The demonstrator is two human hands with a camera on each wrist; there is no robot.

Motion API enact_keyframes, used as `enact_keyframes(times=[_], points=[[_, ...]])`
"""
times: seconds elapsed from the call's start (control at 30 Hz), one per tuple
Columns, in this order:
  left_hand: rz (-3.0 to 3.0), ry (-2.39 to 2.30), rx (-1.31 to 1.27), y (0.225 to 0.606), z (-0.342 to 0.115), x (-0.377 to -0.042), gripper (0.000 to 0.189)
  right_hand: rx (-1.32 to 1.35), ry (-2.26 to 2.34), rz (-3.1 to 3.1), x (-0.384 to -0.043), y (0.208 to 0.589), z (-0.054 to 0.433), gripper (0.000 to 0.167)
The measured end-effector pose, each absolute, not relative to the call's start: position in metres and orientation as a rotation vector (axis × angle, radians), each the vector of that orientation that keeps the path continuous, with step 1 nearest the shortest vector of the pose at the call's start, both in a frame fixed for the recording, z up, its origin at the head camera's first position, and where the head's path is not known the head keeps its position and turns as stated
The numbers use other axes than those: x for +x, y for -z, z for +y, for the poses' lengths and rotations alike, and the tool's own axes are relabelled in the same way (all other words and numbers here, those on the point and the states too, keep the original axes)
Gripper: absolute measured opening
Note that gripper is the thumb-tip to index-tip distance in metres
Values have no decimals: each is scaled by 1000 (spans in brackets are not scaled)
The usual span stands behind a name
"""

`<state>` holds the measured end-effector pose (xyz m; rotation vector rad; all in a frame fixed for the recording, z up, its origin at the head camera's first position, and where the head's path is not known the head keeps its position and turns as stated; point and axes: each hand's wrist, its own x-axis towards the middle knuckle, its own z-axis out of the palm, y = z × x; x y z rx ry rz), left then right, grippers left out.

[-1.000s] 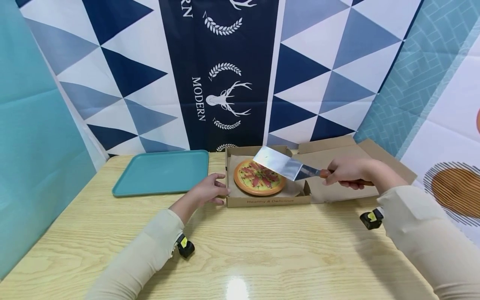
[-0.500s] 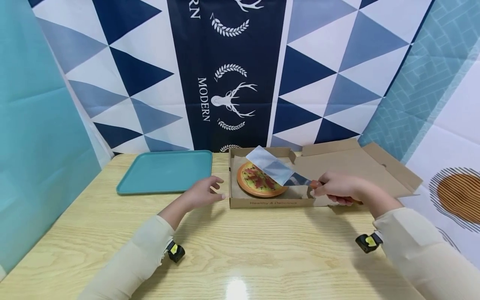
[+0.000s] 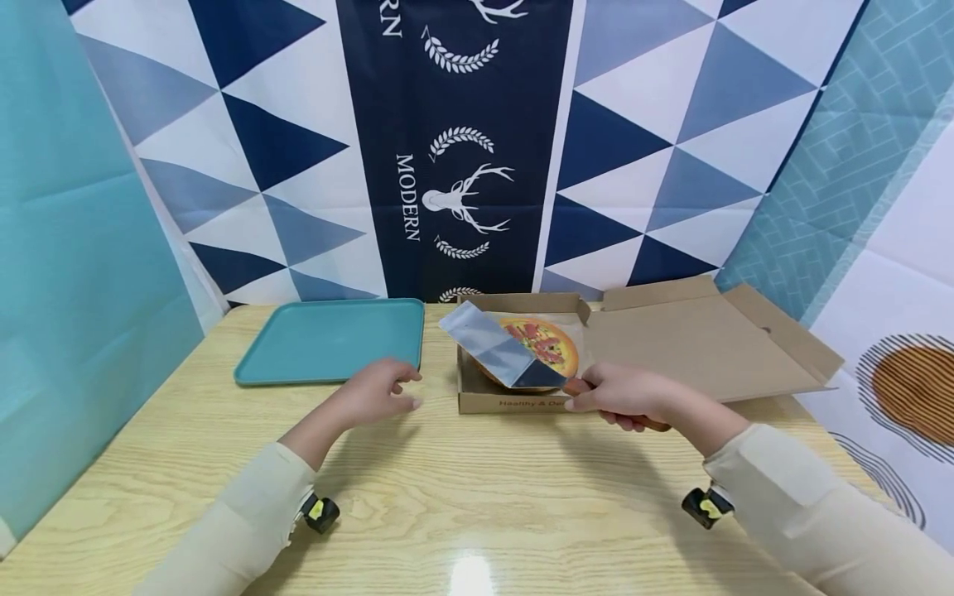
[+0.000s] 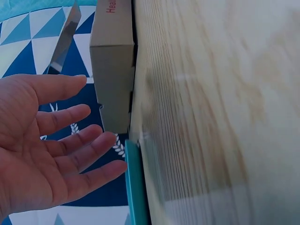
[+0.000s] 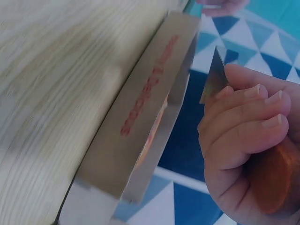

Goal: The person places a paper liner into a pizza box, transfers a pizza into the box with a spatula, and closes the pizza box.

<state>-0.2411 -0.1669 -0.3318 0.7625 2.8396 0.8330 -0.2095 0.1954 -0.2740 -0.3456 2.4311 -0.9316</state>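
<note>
A wide metal spatula (image 3: 495,343) is in my right hand (image 3: 629,393), whose fingers curl round its wooden handle (image 5: 272,178) in the right wrist view. Its blade points left above the open cardboard pizza box (image 3: 522,403), hiding the left part of the pizza (image 3: 547,341) inside. Whether blade and pizza touch, I cannot tell. My left hand (image 3: 376,393) hovers between the tray and the box, holding nothing; the left wrist view shows its fingers (image 4: 101,150) spread and relaxed.
A teal tray (image 3: 339,339) lies at the back left of the wooden table (image 3: 462,497). The box lid (image 3: 696,343) is folded out flat to the right. A patterned cloth (image 3: 455,124) hangs behind the table.
My right hand has moved the spatula left across the pizza, with its blade now over the pizza's left side. My left hand has drawn back from the box, leftward and nearer me.
</note>
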Motion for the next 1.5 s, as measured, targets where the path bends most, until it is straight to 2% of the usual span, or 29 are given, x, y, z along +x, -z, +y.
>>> enact_keyframes(times=[0.1, 0.37, 0.67, 1.07, 1.5], points=[[2875, -784, 782, 332, -175, -239, 39, -357, 937, 2431, -209, 274, 184, 28], [2937, -654, 791, 331, -195, -232, 41, -395, 954, 2378, -211, 273, 151, 38], [2945, -566, 713, 324, -219, -225, 47, -379, 988, 2295, -217, 271, 102, 31], [2976, -510, 735, 329, -244, -225, 40, -355, 1074, 2179, -244, 283, 33, 24], [2932, -494, 718, 330, -246, -223, 39, -259, 1274, 2041, -281, 321, -21, 22]])
